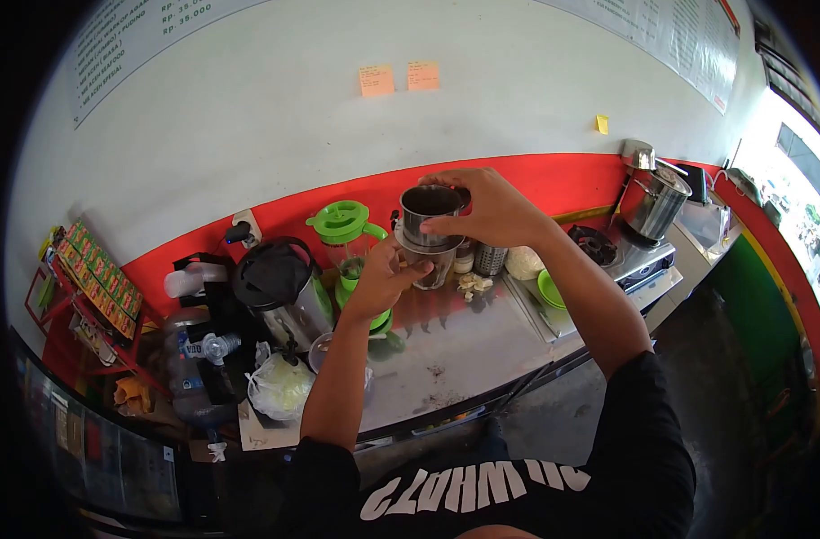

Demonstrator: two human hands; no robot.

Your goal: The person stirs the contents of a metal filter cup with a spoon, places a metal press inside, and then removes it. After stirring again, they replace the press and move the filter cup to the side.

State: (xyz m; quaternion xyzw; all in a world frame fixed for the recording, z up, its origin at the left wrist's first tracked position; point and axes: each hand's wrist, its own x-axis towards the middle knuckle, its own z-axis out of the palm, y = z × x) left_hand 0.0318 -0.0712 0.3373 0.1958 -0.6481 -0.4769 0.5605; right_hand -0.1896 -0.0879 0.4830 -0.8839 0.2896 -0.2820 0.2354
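Observation:
Above the counter, my right hand (486,207) is closed around a metal coffee drip filter (419,230), with its fingers on the rim and side. Dark contents show inside the filter's open top. Directly below it is a clear glass (434,271), and the filter appears to rest on the glass's mouth. My left hand (383,283) grips the glass from the left, its thumb across the front. A green-lidded blender (342,225) stands just left of the glass. Behind my right hand, a perforated metal cylinder (491,260) is partly hidden.
On the counter (464,350), pale pieces (474,284) lie near green bowls (551,289). A large pot (659,202) sits on the gas stove (639,260) at right. At left are a big metal container (293,296), a plastic bag (279,386) and a water jug (190,364).

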